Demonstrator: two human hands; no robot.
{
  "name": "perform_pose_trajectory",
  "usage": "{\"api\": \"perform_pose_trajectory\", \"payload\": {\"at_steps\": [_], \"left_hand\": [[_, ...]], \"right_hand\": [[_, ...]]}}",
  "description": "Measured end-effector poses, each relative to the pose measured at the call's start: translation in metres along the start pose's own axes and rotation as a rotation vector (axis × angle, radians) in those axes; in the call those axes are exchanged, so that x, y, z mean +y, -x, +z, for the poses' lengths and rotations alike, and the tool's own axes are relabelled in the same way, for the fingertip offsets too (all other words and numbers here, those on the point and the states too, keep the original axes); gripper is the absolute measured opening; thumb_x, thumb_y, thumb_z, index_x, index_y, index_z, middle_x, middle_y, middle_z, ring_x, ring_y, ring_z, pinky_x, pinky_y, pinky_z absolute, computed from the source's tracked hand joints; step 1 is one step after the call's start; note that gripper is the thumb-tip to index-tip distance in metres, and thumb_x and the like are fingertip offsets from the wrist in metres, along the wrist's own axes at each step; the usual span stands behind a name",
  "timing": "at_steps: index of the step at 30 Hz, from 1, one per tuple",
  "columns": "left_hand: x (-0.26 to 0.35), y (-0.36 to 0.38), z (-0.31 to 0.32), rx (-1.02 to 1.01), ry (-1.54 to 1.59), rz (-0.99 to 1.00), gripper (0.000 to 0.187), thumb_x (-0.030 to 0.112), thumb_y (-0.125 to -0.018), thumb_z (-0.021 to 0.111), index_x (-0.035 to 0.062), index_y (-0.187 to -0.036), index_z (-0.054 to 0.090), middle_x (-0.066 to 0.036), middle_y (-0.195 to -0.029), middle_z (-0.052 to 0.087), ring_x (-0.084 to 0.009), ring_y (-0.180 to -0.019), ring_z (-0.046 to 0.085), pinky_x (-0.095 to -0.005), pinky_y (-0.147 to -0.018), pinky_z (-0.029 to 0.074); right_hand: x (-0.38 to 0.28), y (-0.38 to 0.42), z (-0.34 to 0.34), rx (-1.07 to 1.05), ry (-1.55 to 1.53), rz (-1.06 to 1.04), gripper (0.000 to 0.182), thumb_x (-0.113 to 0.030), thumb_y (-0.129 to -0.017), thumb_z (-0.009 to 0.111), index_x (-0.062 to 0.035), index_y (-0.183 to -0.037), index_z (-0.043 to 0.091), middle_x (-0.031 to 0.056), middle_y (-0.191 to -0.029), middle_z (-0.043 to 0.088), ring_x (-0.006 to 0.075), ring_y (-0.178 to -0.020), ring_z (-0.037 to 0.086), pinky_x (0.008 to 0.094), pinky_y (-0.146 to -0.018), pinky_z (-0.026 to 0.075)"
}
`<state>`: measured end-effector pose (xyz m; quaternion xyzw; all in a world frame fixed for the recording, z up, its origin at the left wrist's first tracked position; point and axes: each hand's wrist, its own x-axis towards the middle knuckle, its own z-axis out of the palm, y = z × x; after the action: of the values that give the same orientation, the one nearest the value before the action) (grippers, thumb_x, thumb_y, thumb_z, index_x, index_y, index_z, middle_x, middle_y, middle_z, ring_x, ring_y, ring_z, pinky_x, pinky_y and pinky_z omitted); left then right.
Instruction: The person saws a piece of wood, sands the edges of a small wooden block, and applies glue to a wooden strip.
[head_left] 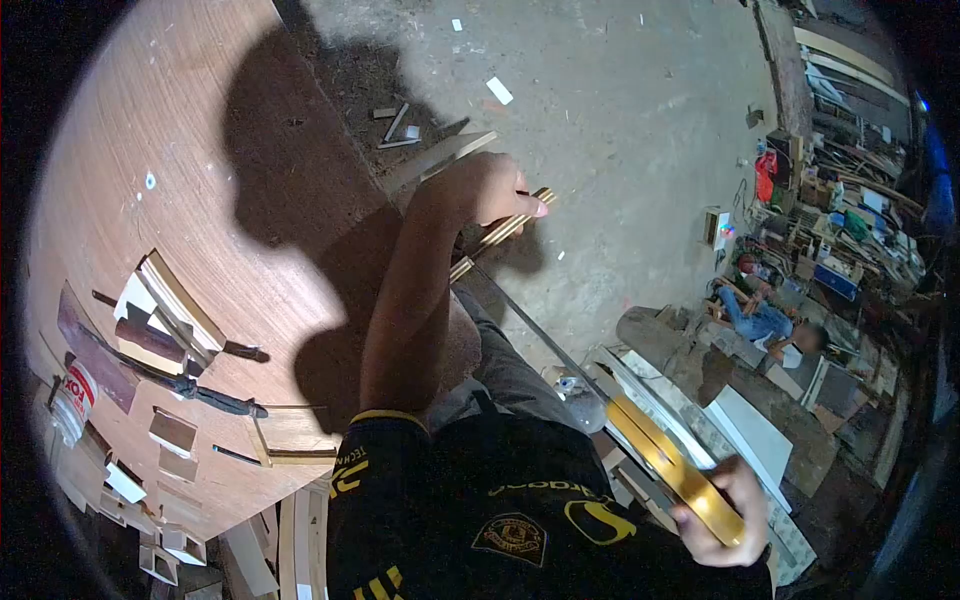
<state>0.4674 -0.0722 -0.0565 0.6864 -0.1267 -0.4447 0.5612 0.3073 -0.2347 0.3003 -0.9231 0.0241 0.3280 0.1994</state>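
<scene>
My left hand [495, 195] is closed around a narrow wooden strip [540, 200] with pale edges, beside the board's edge. A short strip end [461, 269] shows just below it, near the tip of a long thin blade [540, 333]. My right hand [728, 512] grips the yellow handle [665, 460] of this saw-like tool at the lower right. Whether the blade touches the strip cannot be made out.
A large wooden board [180, 120] fills the left, with a black-wrapped tool [220, 400], small wooden frames [172, 430] and a labelled bottle [74, 400]. Scraps lie on the concrete floor [640, 130]. Another person [765, 320] sits low at the right among piled materials.
</scene>
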Motion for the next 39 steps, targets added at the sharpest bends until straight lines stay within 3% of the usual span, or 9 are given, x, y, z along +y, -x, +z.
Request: {"api": "perform_pose_trajectory", "payload": {"at_steps": [3,9,13,19,21,23,26,29,39], "left_hand": [[-0.008,-0.004,0.000,-0.014,0.119,0.008,0.036,0.032,-0.090,0.064,-0.0031,-0.087,0.069,-0.010,-0.076,0.071,-0.0143,-0.063,0.068,-0.0287,-0.057,0.053],[-0.005,-0.005,0.003,-0.091,0.137,0.019,0.036,0.033,-0.091,0.064,-0.0032,-0.087,0.069,-0.010,-0.075,0.071,-0.0132,-0.064,0.068,-0.0277,-0.056,0.052],[-0.023,-0.015,0.009,0.014,0.054,0.042,0.037,0.037,-0.087,0.064,0.0009,-0.083,0.072,-0.008,-0.071,0.071,-0.0147,-0.061,0.065,-0.0312,-0.060,0.050],[-0.014,-0.014,0.006,-0.030,0.145,0.047,0.038,0.037,-0.085,0.066,0.0015,-0.075,0.072,-0.007,-0.065,0.069,-0.0131,-0.057,0.063,-0.0301,-0.057,0.049],[-0.012,-0.012,0.008,-0.077,0.178,0.043,0.034,0.027,-0.088,0.068,-0.0062,-0.096,0.067,-0.012,-0.078,0.070,-0.0155,-0.067,0.069,-0.0270,-0.062,0.056],[-0.008,-0.008,0.006,-0.040,0.142,0.009,0.034,0.027,-0.089,0.068,-0.0066,-0.096,0.067,-0.012,-0.079,0.070,-0.0160,-0.069,0.070,-0.0271,-0.062,0.056],[-0.014,-0.007,0.008,0.010,0.225,0.060,0.034,0.033,-0.085,0.066,0.0002,-0.083,0.072,-0.006,-0.065,0.069,-0.0114,-0.058,0.065,-0.0267,-0.057,0.050],[-0.027,-0.017,0.005,-0.010,0.230,0.036,0.034,0.033,-0.085,0.065,0.0000,-0.083,0.072,-0.006,-0.066,0.070,-0.0112,-0.059,0.066,-0.0266,-0.058,0.051],[-0.007,-0.005,0.001,-0.004,0.135,0.036,0.036,0.035,-0.085,0.064,0.0001,-0.080,0.072,-0.007,-0.068,0.070,-0.0116,-0.060,0.066,-0.0270,-0.059,0.052]], "right_hand": [[0.008,0.003,0.001,-0.062,0.272,-0.085,0.031,-0.011,-0.075,0.077,-0.0031,-0.088,0.050,0.0081,-0.069,0.060,0.0231,-0.058,0.065,0.0347,-0.052,0.049],[-0.001,-0.009,-0.003,-0.176,0.122,-0.110,0.041,-0.010,-0.074,0.079,-0.0026,-0.092,0.043,0.0104,-0.070,0.062,0.0235,-0.058,0.064,0.0312,-0.051,0.047],[0.013,0.000,0.011,-0.001,0.100,-0.221,0.040,-0.014,-0.075,0.080,-0.0028,-0.094,0.047,0.0088,-0.070,0.061,0.0210,-0.057,0.062,0.0302,-0.050,0.045],[0.014,0.011,0.010,-0.091,0.050,-0.022,0.032,-0.018,-0.079,0.078,-0.0044,-0.089,0.050,0.0060,-0.074,0.060,0.0179,-0.062,0.059,0.0294,-0.058,0.045],[0.017,0.012,0.013,-0.098,0.044,-0.023,0.030,-0.020,-0.083,0.075,-0.0045,-0.089,0.050,0.0047,-0.077,0.059,0.0122,-0.064,0.055,0.0263,-0.060,0.043],[0.026,0.011,0.019,0.050,-0.068,-0.031,0.034,-0.014,-0.077,0.079,-0.0041,-0.089,0.048,0.0087,-0.076,0.063,0.0194,-0.060,0.063,0.0284,-0.054,0.047],[0.035,0.008,0.020,-0.058,0.039,-0.157,0.038,-0.011,-0.077,0.078,-0.0043,-0.092,0.044,0.0077,-0.075,0.063,0.0180,-0.061,0.062,0.0283,-0.056,0.047],[0.061,0.021,0.029,-0.054,-0.229,-0.042,0.035,-0.006,-0.076,0.078,-0.0042,-0.091,0.047,0.0116,-0.078,0.066,0.0235,-0.064,0.065,0.0330,-0.060,0.049],[0.091,0.021,0.025,-0.183,-0.257,-0.300,0.041,-0.003,-0.079,0.072,-0.0054,-0.108,0.044,0.0134,-0.081,0.066,0.0286,-0.067,0.067,0.0344,-0.060,0.052]]}}
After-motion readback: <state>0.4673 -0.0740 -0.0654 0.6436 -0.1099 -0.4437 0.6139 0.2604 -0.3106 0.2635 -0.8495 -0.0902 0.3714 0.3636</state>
